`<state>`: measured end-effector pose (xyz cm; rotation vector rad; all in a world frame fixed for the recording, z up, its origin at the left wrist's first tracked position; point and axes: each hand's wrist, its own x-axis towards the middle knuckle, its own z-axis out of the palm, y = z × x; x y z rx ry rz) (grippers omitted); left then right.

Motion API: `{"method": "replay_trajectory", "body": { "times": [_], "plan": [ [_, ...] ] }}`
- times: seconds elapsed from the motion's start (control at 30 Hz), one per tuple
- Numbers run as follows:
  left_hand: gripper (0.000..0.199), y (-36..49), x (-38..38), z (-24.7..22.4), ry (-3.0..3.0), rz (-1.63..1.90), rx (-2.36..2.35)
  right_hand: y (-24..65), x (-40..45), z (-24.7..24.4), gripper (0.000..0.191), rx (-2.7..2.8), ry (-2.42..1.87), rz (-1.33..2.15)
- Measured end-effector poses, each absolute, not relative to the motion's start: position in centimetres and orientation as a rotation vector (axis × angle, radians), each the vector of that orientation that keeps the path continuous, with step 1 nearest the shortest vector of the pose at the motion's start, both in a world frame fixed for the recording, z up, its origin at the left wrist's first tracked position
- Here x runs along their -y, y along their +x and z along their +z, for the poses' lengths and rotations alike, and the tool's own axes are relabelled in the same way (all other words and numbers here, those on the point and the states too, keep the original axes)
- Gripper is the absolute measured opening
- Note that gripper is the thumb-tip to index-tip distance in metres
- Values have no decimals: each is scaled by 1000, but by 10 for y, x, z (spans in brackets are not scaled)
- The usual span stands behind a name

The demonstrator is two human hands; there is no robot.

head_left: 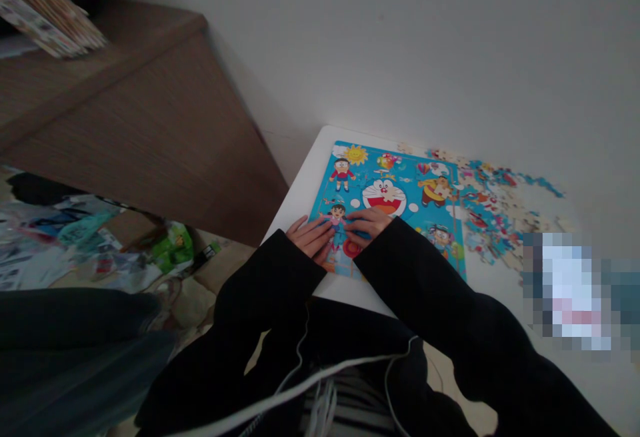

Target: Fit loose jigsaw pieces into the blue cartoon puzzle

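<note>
A blue cartoon jigsaw puzzle board (320, 187) lies on the white table, with a large white-and-red cat face at its middle and smaller figures around it. My left hand (311, 240) rests on its lower left part, fingers stretched out flat towards the girl figure in pink. From the right, my right hand (370, 225) reaches the same figure with fingers bent and tips close together. Whatever those tips hold is too small and hidden to make out. Loose puzzle pieces (493, 207) are heaped right of the board, some picture side up, others showing plain backs.
The white table (300, 187) stands against a grey wall. At left is a brown wooden cabinet (165, 110) with a stack of books (50, 13) on top. Bags and clutter (125, 243) cover the floor below. A white cable (280, 393) crosses my lap. A blurred patch (575, 290) hides something at right.
</note>
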<state>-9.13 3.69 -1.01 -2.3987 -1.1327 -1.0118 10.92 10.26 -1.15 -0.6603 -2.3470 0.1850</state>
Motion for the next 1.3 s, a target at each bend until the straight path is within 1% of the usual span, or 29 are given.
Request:
{"method": "replay_trajectory", "body": {
  "times": [0.1, 0.2, 0.37, 0.43, 0.5, 0.53, 0.63, 0.73, 0.87, 1.03, 1.13, 1.3],
  "plan": [
    [18, -91, -36, -9, -2387, -988, 1088, 109, -101, -9, 17, 2321, -655, 192],
    [21, -92, -37, -15, -2373, -1032, 1089, 108, -98, -5, 18, 2286, -660, 180],
    [24, -89, -38, -24, -2350, -1150, 1096, 101, -90, -2, 24, 2316, -851, 101],
    [23, -89, -38, -25, -2363, -1187, 1111, 97, -87, -4, 33, 2375, -954, 32],
    [24, -89, -36, -24, -2409, -1150, 1135, 94, -83, -7, 44, 2441, -1055, -14],
    [25, -90, -35, -23, -2436, -1110, 1160, 92, -81, -8, 45, 2462, -1098, -24],
    [27, -89, -31, -21, -2442, -1031, 1231, 90, -76, -10, 44, 2475, -1173, -20],
    [24, -88, -27, -17, -2422, -1036, 1207, 89, -72, -7, 44, 2476, -1219, 1],
    [24, -88, -24, -12, -2540, -968, 1235, 89, -68, -4, 47, 2490, -1239, 9],
    [25, -87, -21, -8, -2546, -1029, 1268, 89, -60, -6, 59, 2472, -1169, -3],
    [25, -83, -20, -7, -2536, -1042, 1288, 88, -57, -8, 59, 2493, -1116, 33],
    [24, -77, -18, -8, -2462, -1035, 1394, 85, -52, -7, 60, 2485, -1155, 82]
  ]
}}
